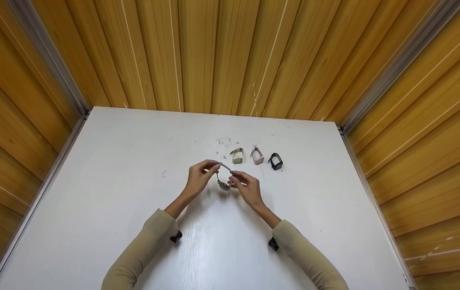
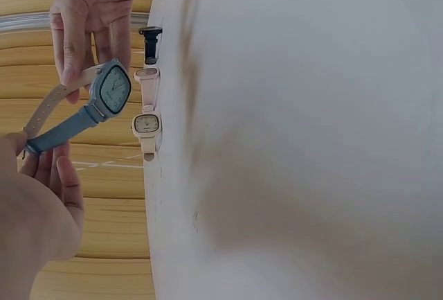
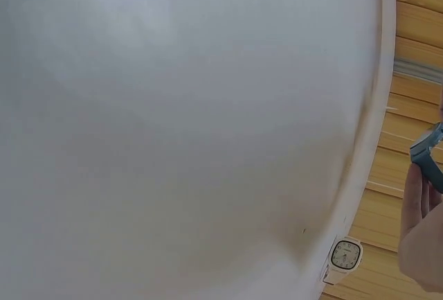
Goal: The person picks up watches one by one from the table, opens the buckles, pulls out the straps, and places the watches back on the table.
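A blue wristwatch is held up over the table between both hands, its strap forming a loop and its case hanging at the near side. My left hand pinches the strap at its far end; in the left wrist view, fingers and thumb close on it where the two strap parts meet. On the other side, my right hand grips the strap with thumb and fingers, close to the case. The dial of the blue watch faces the left wrist camera. Only part of the watch shows at the right wrist view's edge.
Beyond the hands stand three more watches in a row: a cream one, a pink one and a black one. Small dark marks dot the white table near them. Wood-patterned walls enclose the back and sides.
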The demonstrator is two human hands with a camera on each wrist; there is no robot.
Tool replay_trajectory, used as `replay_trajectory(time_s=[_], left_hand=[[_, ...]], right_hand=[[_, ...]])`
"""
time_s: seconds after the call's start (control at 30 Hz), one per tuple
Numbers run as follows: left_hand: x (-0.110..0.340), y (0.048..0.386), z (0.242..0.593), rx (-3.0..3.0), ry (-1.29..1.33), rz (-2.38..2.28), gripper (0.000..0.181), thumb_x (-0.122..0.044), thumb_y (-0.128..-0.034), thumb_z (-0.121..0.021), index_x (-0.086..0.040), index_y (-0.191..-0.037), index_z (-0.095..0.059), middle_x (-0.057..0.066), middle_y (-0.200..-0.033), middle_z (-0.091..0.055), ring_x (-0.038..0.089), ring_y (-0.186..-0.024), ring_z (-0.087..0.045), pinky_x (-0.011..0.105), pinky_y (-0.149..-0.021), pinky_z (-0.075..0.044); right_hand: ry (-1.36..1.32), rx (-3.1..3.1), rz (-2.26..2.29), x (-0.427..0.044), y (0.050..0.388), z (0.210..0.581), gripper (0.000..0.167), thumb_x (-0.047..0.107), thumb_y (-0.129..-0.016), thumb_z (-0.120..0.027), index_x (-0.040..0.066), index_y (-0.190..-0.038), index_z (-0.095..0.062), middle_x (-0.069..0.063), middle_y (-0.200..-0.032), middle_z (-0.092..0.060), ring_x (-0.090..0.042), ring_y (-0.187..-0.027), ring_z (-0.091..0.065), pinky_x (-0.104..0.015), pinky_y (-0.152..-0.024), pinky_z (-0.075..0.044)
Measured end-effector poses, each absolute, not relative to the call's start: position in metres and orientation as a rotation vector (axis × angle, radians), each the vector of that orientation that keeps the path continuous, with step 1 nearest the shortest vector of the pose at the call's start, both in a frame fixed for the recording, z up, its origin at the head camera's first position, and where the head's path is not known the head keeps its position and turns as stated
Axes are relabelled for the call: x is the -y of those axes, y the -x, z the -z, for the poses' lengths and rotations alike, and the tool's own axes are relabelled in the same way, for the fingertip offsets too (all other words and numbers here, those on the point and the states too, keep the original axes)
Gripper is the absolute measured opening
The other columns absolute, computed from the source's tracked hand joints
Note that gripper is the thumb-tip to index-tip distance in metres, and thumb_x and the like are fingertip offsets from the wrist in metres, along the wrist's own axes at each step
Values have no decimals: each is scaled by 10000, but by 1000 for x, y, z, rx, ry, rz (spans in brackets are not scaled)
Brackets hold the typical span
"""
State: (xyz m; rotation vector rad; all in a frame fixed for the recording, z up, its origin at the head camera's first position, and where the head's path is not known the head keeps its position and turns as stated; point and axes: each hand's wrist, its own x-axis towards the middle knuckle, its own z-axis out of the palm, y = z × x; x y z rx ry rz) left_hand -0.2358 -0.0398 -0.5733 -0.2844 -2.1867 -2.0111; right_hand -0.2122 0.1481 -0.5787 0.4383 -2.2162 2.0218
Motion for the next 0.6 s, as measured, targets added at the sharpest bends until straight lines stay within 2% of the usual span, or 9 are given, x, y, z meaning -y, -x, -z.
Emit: replay_trajectory(time_s=[0.17,0.4,0.6], left_hand=[[41,226,554,2166,326,2052,169,-5,-990,-627,124,-1080,-688,324,-992,-727,478,-898,-707,172,-652,-520],[40,226,557,2144,304,2126,201,-25,-1026,-574,133,-1140,-629,358,-982,-674,485,-907,-673,459,-669,-629],[41,228,564,2149,240,2223,232,16,-1018,-567,155,-1203,-563,306,-1018,-642,415,-951,-664,478,-790,-635]], right_hand=[[-416,2188,-2055,-151,214,580,249,-133,-934,-623,-251,-1153,-607,-438,-997,-657,-592,-906,-671,-484,-799,-626],[-366,2193,-2097,-155,220,590,275,-115,-954,-608,-244,-1197,-592,-451,-1044,-648,-596,-943,-665,-429,-805,-633],[-321,2171,-2124,-156,230,607,304,-108,-949,-623,-259,-1209,-575,-449,-1019,-651,-566,-916,-687,-431,-803,-635]])
